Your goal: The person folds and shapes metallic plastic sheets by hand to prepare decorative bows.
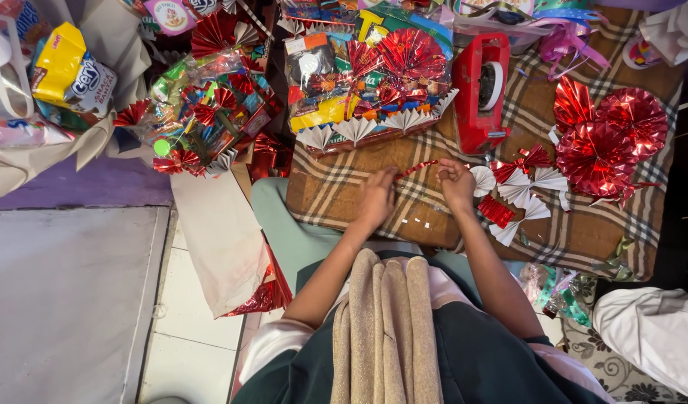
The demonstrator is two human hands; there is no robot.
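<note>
1. The left hand (pixel 377 196) and right hand (pixel 456 182) rest close together on the plaid cloth (pixel 583 224), each with fingers curled in and pinched on one end of a narrow strip of red foil (pixel 417 168), which stretches between them just above the cloth.
2. To my eye the strip is being pleated or pulled straight. Doing that well would call for even tension from both ends and tidy, equal folds, with the foil kept flat so it does not tear or kink.
3. Just beyond the right hand lie small white paper fans (pixel 523 187) and a short pleated red piece (pixel 496 211); further out on that side sit large red foil rosettes (pixel 606 135).
4. Straight ahead of the right hand stands a red tape dispenser (pixel 481 90) with a roll in it.
5. Ahead of both hands is a wrapped gift hamper (pixel 366 82), packed with snack packets and trimmed with red and white fans along its front edge.
6. Off beyond the left hand a second clear-wrapped hamper (pixel 202 112) holds assorted packets too, and a pale bag (pixel 97 142) with a yellow packet (pixel 63 71) lies past it.
</note>
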